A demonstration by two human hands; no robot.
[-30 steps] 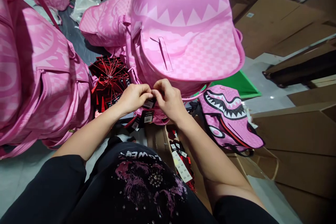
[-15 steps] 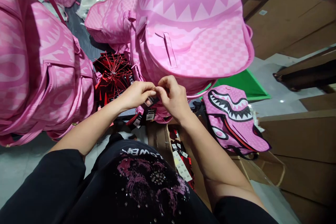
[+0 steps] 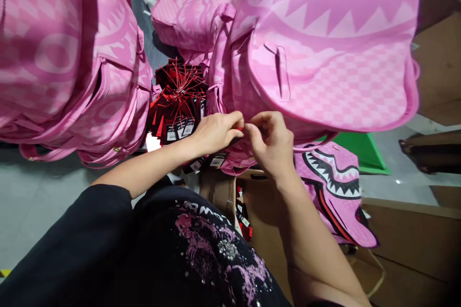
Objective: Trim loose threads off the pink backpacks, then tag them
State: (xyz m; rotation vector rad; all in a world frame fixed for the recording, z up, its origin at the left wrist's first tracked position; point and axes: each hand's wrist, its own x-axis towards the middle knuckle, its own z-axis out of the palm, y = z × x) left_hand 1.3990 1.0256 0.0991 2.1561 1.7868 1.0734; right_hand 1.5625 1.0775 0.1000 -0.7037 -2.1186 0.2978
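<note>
My left hand [image 3: 220, 130] is closed in a pinch, with a small red bit, apparently a hang tag's cord, at its fingertips. Close beside it, my right hand [image 3: 272, 143] pinches thumb to forefinger; anything held there is too small to make out. Both hands are in front of a large pink backpack [image 3: 334, 76] with a pale shark-mouth print, just below its front pocket. Black hang tags with white labels [image 3: 217, 159] hang under my left wrist. Left of it lies a fanned bundle of red-and-black hang tags [image 3: 180, 93] with red cords.
More pink backpacks [image 3: 111, 72] stand at left, and another pink bag [image 3: 196, 14] lies behind. An open cardboard box [image 3: 218, 189] holding tags is below my hands. To the right are a pink shark-print backpack [image 3: 333, 172], a green panel [image 3: 370, 153] and cartons [image 3: 414, 235].
The view has shifted, so the backpacks and my hands appear farther right. My hands remain close together, fingertips slightly farther apart. The dark tag under my left fingers no longer shows clearly.
</note>
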